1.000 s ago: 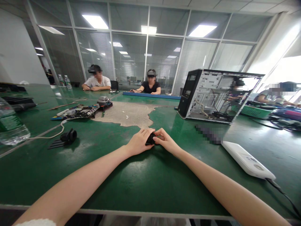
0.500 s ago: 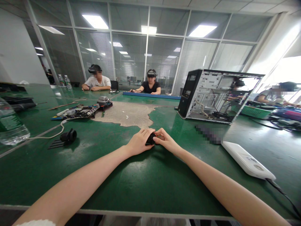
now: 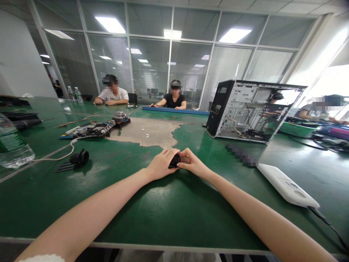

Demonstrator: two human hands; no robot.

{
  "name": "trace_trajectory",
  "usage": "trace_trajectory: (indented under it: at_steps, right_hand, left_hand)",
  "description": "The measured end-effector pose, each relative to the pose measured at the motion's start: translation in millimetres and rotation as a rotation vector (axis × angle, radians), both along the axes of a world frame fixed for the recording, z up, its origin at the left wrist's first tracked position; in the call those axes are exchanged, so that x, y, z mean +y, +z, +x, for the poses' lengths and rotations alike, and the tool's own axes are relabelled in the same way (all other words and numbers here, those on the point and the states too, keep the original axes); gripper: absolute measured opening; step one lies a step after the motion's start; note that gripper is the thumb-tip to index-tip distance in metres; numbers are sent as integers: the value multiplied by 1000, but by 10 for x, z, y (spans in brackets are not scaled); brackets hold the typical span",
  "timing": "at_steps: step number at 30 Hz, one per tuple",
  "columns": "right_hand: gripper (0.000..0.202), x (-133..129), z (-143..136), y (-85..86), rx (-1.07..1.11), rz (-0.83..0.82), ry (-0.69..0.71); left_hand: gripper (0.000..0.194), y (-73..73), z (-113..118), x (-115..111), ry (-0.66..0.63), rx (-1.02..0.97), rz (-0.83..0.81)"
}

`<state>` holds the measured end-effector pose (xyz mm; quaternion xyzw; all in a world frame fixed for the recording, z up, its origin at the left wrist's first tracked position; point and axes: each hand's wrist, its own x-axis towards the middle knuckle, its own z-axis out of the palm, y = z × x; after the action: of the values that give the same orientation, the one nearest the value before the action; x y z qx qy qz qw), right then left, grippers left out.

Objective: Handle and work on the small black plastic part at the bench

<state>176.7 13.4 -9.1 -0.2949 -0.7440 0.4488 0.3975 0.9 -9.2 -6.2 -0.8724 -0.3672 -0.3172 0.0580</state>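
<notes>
A small black object is between my hands, just above the green table at the middle. My left hand wraps round it from the left, thumb below and fingers over the top. From the right, the thumb and fingertips of my right hand pinch at its right side. The fingers hide much of the object, so its exact shape does not show. Farther left, a black part with a round collar and flat prongs lies on the table.
An open computer case stands at the back right, with a white device nearer. Back left lies a circuit board, and a water bottle stands at the left edge. Two people sit across the green table; another is at far right.
The right thumb and fingers have shifted slightly on the black object's right side. My left hand looks unmoved.
</notes>
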Motion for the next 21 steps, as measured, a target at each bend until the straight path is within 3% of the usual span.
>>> trace_trajectory:
  at_steps: [7, 13, 21]
  right_hand:
    - [23, -28, -25, -5, 13, 16, -51]
    - [31, 20, -31, -75, -14, -45, -93]
    - [34, -7, 4, -3, -17, 20, 10]
  left_hand:
    - [59, -1, -3, 2, 3, -2, -7]
    - [57, 10, -1, -4, -2, -4, -8]
    - [56, 1, -3, -1, -1, -12, 0]
